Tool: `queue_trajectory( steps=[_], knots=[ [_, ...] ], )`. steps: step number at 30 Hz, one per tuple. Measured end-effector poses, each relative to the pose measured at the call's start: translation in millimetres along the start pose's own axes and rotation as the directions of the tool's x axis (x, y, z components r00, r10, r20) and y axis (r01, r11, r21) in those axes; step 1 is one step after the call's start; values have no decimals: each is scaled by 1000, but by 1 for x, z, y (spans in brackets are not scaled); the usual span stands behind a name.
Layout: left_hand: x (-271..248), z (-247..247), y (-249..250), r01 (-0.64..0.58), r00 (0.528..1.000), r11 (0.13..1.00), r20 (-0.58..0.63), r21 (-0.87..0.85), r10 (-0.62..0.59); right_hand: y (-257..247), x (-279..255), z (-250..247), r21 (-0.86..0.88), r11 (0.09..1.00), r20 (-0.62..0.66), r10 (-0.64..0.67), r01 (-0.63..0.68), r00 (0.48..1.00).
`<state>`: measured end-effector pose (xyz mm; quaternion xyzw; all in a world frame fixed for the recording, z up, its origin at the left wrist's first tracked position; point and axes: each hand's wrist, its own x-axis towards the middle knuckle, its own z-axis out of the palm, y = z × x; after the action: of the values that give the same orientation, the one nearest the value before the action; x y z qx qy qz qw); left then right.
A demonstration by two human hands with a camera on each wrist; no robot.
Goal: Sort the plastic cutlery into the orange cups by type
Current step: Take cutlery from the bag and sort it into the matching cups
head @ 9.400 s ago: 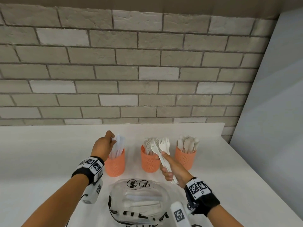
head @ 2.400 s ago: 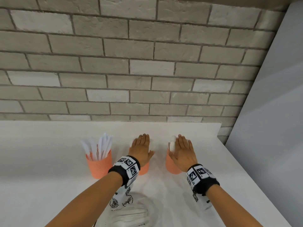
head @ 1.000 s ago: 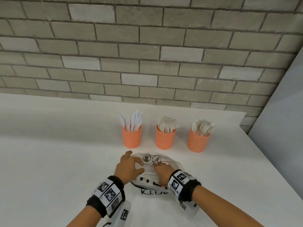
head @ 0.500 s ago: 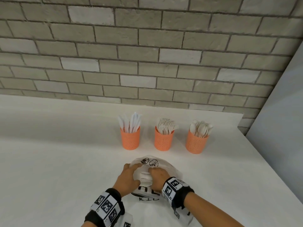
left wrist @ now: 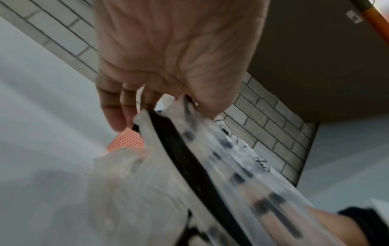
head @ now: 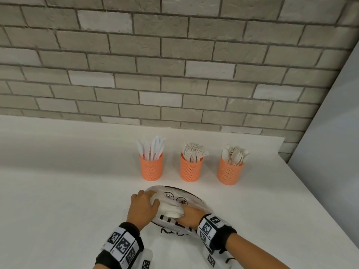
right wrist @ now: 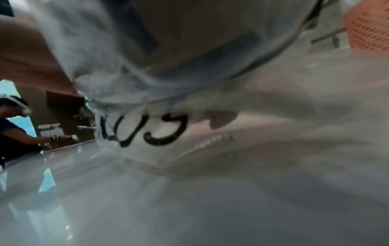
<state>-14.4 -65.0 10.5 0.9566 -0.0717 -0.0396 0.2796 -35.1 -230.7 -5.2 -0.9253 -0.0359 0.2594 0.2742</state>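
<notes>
Three orange cups stand in a row by the wall: the left cup (head: 151,167) holds white knives, the middle cup (head: 192,169) forks, the right cup (head: 230,171) spoons. In front of them a clear printed plastic bag (head: 182,199) lies on the counter, with white contents bunched inside. My left hand (head: 147,199) grips the bag's left edge; the left wrist view shows its fingers (left wrist: 118,106) and thumb pinching the plastic bag (left wrist: 189,166). My right hand (head: 186,212) holds the bunched bag from the right, its fingertips hidden. The plastic bag (right wrist: 210,83) fills the right wrist view.
The white counter (head: 68,191) meets a brick wall (head: 174,74) at the back and a grey panel (head: 334,133) at the right. An orange cup (right wrist: 368,30) shows at the right wrist view's top corner. Another person (right wrist: 12,133) works far off.
Both hands have closed on the bag and bunched its middle together. The cups and their cutlery stay as they were.
</notes>
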Motion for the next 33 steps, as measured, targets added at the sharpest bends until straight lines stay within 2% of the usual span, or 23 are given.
queue_trajectory(
  steps=[3,6,11,16,19,21,25,29,33],
  knots=[
    [4,-7,-5,-110,993,979,-58,-171,101,0,-6,1,38,996,-47,-75,77,996],
    [4,-10,-11,-200,978,964,-94,-174,186,4,-4,2,48,993,-60,-107,110,992],
    [-1,-6,-13,-191,965,967,-211,-170,153,6,-3,0,59,992,-90,-109,115,990],
    [1,-3,-12,-156,980,976,-152,-152,133,4,-7,-11,135,966,-157,-200,221,967],
    [0,-1,-10,-167,985,970,-69,-179,157,5,-7,-12,204,955,-205,-174,216,963],
    [1,-1,-9,-158,987,962,-72,-223,145,5,-7,-12,246,940,-276,-166,237,947],
    [4,-1,-4,-142,981,961,-165,-236,104,-9,-17,-26,420,835,-364,-205,356,909],
    [0,8,1,-151,983,973,-126,-172,131,-25,-30,-57,554,686,-484,-196,472,853],
    [-2,10,4,-133,985,986,-125,-99,120,-28,-38,-87,678,496,-572,-108,543,813]
  ],
)
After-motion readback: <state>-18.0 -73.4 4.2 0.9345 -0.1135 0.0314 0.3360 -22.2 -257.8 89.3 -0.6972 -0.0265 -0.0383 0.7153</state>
